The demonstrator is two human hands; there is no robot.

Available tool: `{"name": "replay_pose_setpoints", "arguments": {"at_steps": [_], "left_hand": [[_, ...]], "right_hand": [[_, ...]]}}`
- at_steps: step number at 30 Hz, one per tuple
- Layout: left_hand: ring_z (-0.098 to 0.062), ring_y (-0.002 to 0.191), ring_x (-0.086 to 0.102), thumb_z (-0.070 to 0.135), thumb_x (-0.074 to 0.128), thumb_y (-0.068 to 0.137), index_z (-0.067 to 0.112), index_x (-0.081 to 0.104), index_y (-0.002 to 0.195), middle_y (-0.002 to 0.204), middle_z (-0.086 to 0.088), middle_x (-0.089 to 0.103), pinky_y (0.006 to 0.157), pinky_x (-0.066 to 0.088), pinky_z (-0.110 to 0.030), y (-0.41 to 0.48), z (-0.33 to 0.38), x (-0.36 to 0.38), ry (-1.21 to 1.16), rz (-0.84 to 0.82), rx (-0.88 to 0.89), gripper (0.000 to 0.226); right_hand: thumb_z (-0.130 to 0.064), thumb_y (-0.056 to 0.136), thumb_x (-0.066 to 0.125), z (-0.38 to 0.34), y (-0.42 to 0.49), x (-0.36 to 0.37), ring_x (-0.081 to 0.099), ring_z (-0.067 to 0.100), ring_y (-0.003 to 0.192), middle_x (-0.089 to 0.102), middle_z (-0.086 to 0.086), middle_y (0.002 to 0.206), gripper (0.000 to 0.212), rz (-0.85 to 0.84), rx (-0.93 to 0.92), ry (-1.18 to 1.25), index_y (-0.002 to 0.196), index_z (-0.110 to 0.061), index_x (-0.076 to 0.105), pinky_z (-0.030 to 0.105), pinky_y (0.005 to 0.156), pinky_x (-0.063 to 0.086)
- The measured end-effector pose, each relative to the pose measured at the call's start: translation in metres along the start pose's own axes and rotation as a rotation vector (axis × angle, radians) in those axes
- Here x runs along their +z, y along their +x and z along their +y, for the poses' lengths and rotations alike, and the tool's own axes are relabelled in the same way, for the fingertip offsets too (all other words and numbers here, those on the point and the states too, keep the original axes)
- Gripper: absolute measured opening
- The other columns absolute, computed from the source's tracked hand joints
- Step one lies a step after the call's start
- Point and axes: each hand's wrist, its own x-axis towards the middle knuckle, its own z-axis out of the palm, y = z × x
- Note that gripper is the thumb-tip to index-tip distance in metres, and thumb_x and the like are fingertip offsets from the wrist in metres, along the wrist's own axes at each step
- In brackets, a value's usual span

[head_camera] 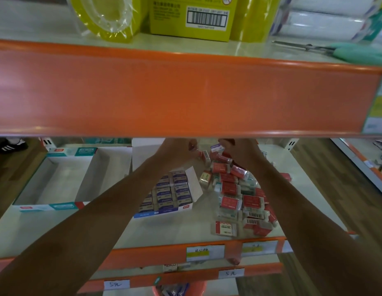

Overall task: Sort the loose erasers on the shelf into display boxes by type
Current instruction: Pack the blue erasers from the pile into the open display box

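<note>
Pale orange-edged shelf [175,229]: white-lined display box [57,182] left, blue-eraser box [168,193] centre, loose red erasers [232,189] right.

Entry, from my remote feed: two arms. Left forearm [96,210] and right forearm [292,199]: bare along all their visible length, slim, narrowing toward the wrists. Left grip [179,151], right grip [241,151]: bare hands, fingers partly hidden from me.

On the shelf [175,229], an empty display box [57,182] sits at the left and a filled display box [164,212] in the middle. The loose erasers [234,189] are piled just right of it, reaching the near edge.
</note>
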Motion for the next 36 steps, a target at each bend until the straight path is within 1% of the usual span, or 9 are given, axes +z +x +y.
{"name": "replay_pose_setpoints", "arguments": {"at_steps": [4, 8, 12, 15, 21, 24, 28, 32, 36], "left_hand": [[-0.013, 0.079, 0.061, 0.027, 0.070, 0.082, 0.015, 0.068, 0.091, 0.087, 0.001, 0.066, 0.070, 0.050, -0.026, -0.016, -0.001, -0.015, -0.115, 0.042, 0.022, 0.015], [-0.007, 0.073, 0.058, 0.024, 0.070, 0.083, 0.015, 0.068, 0.093, 0.084, 0.004, 0.065, 0.060, 0.039, -0.013, -0.032, -0.004, -0.020, -0.117, 0.055, 0.009, 0.014], [-0.005, 0.073, 0.063, 0.025, 0.072, 0.080, 0.019, 0.065, 0.102, 0.087, 0.004, 0.069, 0.062, 0.045, -0.012, -0.047, -0.010, -0.024, -0.169, 0.046, -0.048, 0.023], [-0.008, 0.074, 0.063, 0.024, 0.072, 0.081, 0.023, 0.063, 0.109, 0.085, 0.004, 0.068, 0.062, 0.045, -0.013, -0.057, -0.011, -0.029, -0.215, 0.061, -0.073, 0.029], [-0.011, 0.072, 0.065, 0.021, 0.074, 0.079, 0.019, 0.059, 0.095, 0.084, 0.004, 0.065, 0.060, 0.052, -0.019, -0.072, -0.019, -0.036, -0.327, 0.031, -0.213, 0.021], [-0.009, 0.073, 0.061, 0.027, 0.075, 0.078, 0.018, 0.059, 0.089, 0.086, 0.002, 0.065, 0.059, 0.044, -0.017, -0.077, -0.023, -0.039, -0.247, 0.062, -0.229, 0.021], [-0.004, 0.063, 0.064, 0.025, 0.073, 0.081, 0.020, 0.056, 0.089, 0.078, 0.009, 0.065, 0.053, 0.045, -0.013, -0.086, -0.027, -0.043, -0.329, 0.080, -0.291, 0.019], [-0.008, 0.074, 0.065, 0.019, 0.068, 0.085, 0.023, 0.061, 0.085, 0.085, 0.009, 0.066, 0.064, 0.054, -0.018, -0.093, -0.032, -0.045, -0.320, -0.004, -0.306, 0.008], [-0.009, 0.073, 0.064, 0.024, 0.066, 0.086, 0.025, 0.059, 0.078, 0.081, 0.011, 0.063, 0.065, 0.054, -0.020, -0.100, -0.038, -0.048, -0.202, -0.056, -0.330, 0.011]], "right_hand": [[-0.012, 0.096, 0.053, -0.015, -0.008, -0.002, 0.062, 0.014, 0.076, 0.069, 0.011, 0.108, 0.027, -0.077, -0.022, 0.057, 0.121, -0.008, 0.064, 0.023, 0.068, 0.048], [-0.010, 0.095, 0.049, -0.030, -0.018, 0.001, 0.069, 0.024, 0.073, 0.070, 0.004, 0.087, 0.041, -0.217, 0.047, 0.186, 0.135, -0.019, 0.053, 0.044, 0.072, 0.059], [-0.010, 0.093, 0.049, -0.052, -0.027, 0.001, 0.070, 0.019, 0.076, 0.070, 0.005, 0.081, 0.055, -0.328, 0.013, 0.224, 0.142, -0.034, 0.042, 0.038, 0.073, 0.058], [-0.009, 0.093, 0.049, -0.064, -0.033, 0.004, 0.069, 0.012, 0.071, 0.070, 0.007, 0.082, 0.045, -0.366, 0.013, 0.263, 0.133, -0.031, 0.052, 0.023, 0.061, 0.055], [-0.022, 0.086, 0.067, -0.073, -0.036, 0.013, 0.069, 0.015, 0.072, 0.070, 0.002, 0.086, 0.021, -0.348, 0.015, 0.280, 0.102, -0.026, 0.054, 0.034, 0.067, 0.056], [-0.030, 0.082, 0.072, -0.076, -0.037, 0.018, 0.068, 0.021, 0.079, 0.070, 0.002, 0.086, 0.020, -0.363, 0.019, 0.278, 0.092, -0.024, 0.057, 0.038, 0.069, 0.055], [-0.027, 0.082, 0.074, -0.082, -0.041, 0.020, 0.061, 0.005, 0.063, 0.068, -0.002, 0.078, 0.018, -0.407, -0.006, 0.222, 0.085, -0.019, 0.057, 0.019, 0.055, 0.045], [-0.027, 0.081, 0.075, -0.087, -0.042, 0.026, 0.061, 0.011, 0.065, 0.069, 0.000, 0.077, 0.019, -0.455, -0.008, 0.191, 0.081, -0.019, 0.058, 0.025, 0.057, 0.044], [-0.027, 0.082, 0.074, -0.095, -0.046, 0.028, 0.062, 0.005, 0.069, 0.069, -0.006, 0.081, 0.016, -0.535, -0.041, 0.104, 0.088, -0.019, 0.062, 0.012, 0.051, 0.041]]}}
